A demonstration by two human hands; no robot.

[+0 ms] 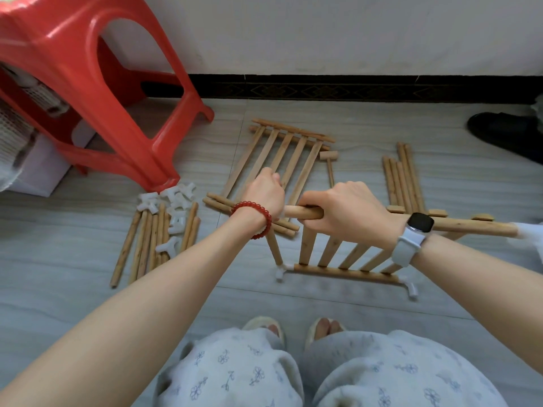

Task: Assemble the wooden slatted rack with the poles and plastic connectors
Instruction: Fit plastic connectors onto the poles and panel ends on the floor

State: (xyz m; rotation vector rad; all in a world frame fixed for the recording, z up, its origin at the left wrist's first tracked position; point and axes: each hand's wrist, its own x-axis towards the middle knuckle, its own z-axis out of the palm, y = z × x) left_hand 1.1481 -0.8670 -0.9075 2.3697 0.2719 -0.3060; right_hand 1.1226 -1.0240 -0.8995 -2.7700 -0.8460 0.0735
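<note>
Soft, even daylight, faint shadows, wide-angle bending at edges, slight blur.

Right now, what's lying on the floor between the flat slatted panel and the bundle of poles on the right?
In the head view, a small wooden mallet lies between the flat slatted panel and the right pole bundle, close beside the panel.

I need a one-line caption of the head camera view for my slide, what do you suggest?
Right hand grips the top rail of an upright slatted panel while the left hand works at its end.
</note>
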